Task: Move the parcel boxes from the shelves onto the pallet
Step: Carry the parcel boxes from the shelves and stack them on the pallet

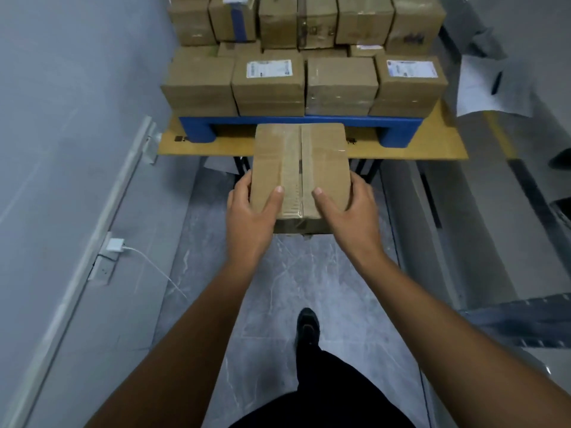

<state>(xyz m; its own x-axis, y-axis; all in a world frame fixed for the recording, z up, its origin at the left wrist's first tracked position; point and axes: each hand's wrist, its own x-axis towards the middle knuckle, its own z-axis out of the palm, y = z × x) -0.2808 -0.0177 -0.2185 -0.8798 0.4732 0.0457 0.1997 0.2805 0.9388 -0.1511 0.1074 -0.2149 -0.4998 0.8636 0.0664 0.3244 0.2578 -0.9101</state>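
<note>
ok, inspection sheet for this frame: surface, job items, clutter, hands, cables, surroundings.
Surface: tan board on dark legs, carrying the blue pallet.
Job's things: taped parcel box held in the air short of the pallet; stacked boxes cover the pallet, two with white labels.
Clutter: loose paper sheets at right.
Grippers: left hand and right hand grip the box's near corners, thumbs on top.
Cables: white charger in a wall socket, cable trailing down.
Surroundings: grey wall left, marbled floor, apparent metal shelving right.
</note>
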